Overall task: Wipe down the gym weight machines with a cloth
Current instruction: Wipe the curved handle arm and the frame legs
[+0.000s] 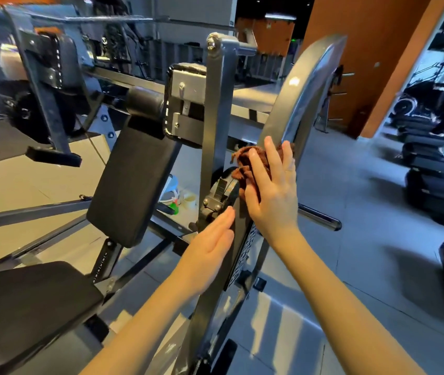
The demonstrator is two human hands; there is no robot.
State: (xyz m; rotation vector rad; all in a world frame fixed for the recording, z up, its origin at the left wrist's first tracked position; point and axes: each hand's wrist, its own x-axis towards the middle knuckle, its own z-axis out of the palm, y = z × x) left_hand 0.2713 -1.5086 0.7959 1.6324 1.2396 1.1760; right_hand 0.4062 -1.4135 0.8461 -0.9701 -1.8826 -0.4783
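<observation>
A grey steel weight machine fills the middle of the view, with a curved grey lever arm [300,101] rising to the upper right. My right hand [272,185] lies flat, fingers straight, pressing a crumpled brown cloth [245,165] against the lower part of that arm, beside a black pivot housing [222,193]. My left hand [210,247] rests with straight fingers on the dark frame just below the housing. Most of the cloth is hidden under my right palm.
A black back pad [134,180] and black seat [26,301] stand to the left. A chrome weight peg [319,217] sticks out to the right. Small bottles and a cup [180,198] sit on the floor behind the frame. Treadmills [437,169] line the right side.
</observation>
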